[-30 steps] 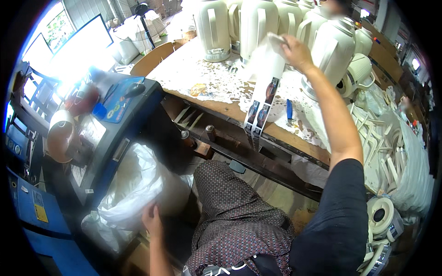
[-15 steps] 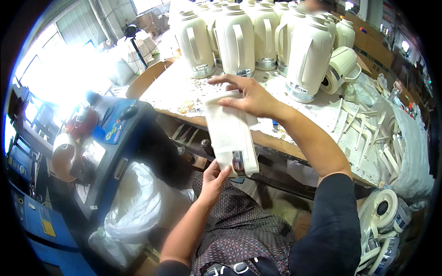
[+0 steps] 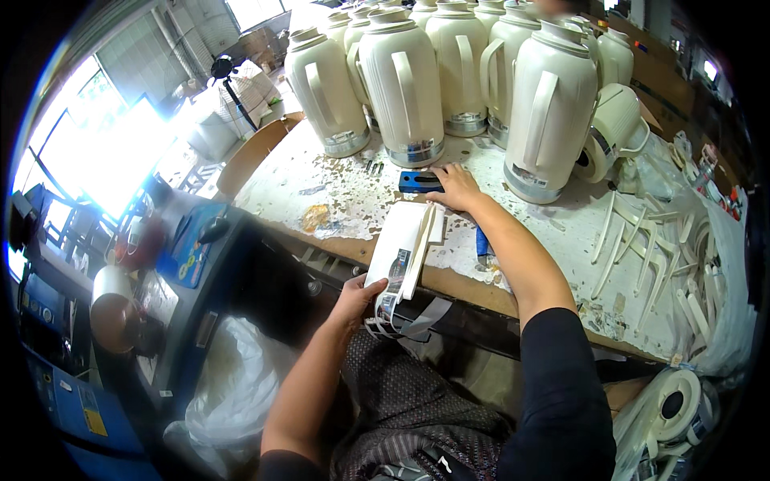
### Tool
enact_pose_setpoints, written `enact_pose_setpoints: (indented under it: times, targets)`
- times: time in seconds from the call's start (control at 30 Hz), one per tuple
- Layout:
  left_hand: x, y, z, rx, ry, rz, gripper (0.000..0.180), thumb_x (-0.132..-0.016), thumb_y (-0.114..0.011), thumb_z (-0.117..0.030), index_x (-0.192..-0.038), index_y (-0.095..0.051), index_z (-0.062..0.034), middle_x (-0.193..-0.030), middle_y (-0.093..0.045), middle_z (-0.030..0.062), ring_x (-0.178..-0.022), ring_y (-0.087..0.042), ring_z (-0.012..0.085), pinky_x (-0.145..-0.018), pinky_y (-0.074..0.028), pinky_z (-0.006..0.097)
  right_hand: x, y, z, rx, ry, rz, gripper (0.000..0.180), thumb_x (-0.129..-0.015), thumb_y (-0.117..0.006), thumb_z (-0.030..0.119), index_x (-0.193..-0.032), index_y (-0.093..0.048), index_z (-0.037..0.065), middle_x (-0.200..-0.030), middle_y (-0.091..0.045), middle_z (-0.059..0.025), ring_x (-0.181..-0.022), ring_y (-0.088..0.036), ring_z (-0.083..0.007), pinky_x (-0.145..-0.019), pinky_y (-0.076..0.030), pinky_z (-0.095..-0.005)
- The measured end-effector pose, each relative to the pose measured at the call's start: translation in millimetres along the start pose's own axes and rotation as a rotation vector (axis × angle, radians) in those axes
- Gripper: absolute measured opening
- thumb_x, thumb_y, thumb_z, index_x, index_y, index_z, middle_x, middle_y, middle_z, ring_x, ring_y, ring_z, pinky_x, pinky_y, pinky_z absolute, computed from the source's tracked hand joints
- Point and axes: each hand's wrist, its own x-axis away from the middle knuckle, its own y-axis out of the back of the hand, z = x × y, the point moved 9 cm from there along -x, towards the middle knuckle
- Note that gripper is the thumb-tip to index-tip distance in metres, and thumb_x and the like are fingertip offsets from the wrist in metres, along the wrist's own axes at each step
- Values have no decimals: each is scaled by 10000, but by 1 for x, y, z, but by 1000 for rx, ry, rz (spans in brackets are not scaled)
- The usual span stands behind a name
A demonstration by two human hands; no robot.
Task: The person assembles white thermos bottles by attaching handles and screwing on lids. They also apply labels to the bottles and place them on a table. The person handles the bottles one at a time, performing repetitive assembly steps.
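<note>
My left hand is closed on the lower end of a cream plastic jug shell, which leans with its upper end at the table edge. A shiny printed band shows near its lower end, and clear and silvery strips hang there. On the table, my right hand has its thumb and fingers around the right end of a small blue block-shaped tool with a dark slot. Its exact kind cannot be made out. Just beyond stands a cream vacuum jug with a handle and silvery base band.
Several more cream jugs crowd the far table; one jug lies on its side. Loose cream handles lie at the right, by plastic bags. A blue object sits near the front edge. A dark machine stands left, beside a white bag.
My right hand has left the shell's upper end and reached forward to the blue tool. The shell has tilted and come lower in my left hand; strips now hang from its lower end.
</note>
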Motion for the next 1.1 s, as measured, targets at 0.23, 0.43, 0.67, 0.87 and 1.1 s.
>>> enact_pose_setpoints:
  times: [0.23, 0.43, 0.67, 0.87, 1.1]
  targets:
    - [-40, -15, -37, -212, 106, -10, 327, -886, -682, -141, -1086, -611, 109, -897, -696, 155, -666, -680, 199, -564, -556, 330, -5, 17, -57, -214, -266, 113, 691, -670, -715, 610, -946, -703, -23, -869, -702, -204, -799, -684, -318, -723, -534, -399]
    - [-107, -35, -46, -332, 100, 19, 357, -867, -712, -169, -1117, -626, 71, -953, -704, 150, -743, -682, 203, -635, -557, 339, 33, 21, -68, -1072, -296, 133, 496, -794, -746, 424, -941, -683, -46, -808, -665, -95, -688, -603, -158, -650, -486, -297]
    - [-178, -73, -57, -419, 29, 85, 265, -867, -700, -106, -1063, -633, 59, -879, -699, 125, -690, -677, 199, -608, -557, 343, 4, 24, -61, -521, -224, -44, 696, -647, -802, 562, -1072, -692, 23, -992, -692, -175, -950, -664, -297, -842, -505, -360]
    - [-168, -86, -67, -453, -94, 35, 358, -824, -756, -122, -1091, -632, 81, -856, -694, 127, -666, -647, 168, -584, -519, 310, -24, 11, -96, -107, -192, 5, 706, -624, -779, 561, -1146, -688, 96, -1176, -606, -118, -1147, -564, -277, -936, -474, -379]
    - [-143, -75, -76, -255, -332, -58, 555, -823, -763, -129, -1257, -476, 66, -994, -657, 145, -825, -645, 172, -679, -530, 291, 5, 36, -47, -195, 41, -318, 436, -708, -788, 414, -1044, -722, 145, -1037, -610, -71, -1047, -556, -277, -878, -462, -403]
